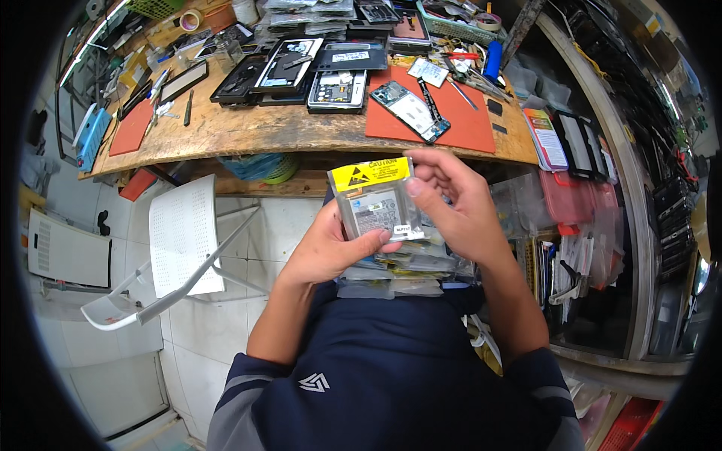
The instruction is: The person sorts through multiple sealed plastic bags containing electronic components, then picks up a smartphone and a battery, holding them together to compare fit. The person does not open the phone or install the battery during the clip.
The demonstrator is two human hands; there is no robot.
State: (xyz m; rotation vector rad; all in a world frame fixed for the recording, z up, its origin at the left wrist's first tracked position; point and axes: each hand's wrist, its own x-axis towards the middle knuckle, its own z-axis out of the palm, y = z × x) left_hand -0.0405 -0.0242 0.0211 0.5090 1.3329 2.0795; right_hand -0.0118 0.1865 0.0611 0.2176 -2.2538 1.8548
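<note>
In front of my lap I hold a phone battery in a clear plastic bag (372, 212) with a yellow warning label across its top. My left hand (331, 244) grips the bag from the left and below, its thumb across the lower front. At the upper right corner, my right hand (450, 194) has thumb and forefinger at the bag's edge, the other fingers loosely curled. Below the bag, a pile of similar flat plastic bags (391, 282) rests on my lap, partly hidden by my left hand and the held bag.
On the wooden workbench (248, 139) ahead lie opened phones and tablets (338, 89), and a disassembled phone (410, 111) on a red mat (470, 124). A white chair (184, 233) stands left. Shelving with packed parts (575, 259) is close on the right.
</note>
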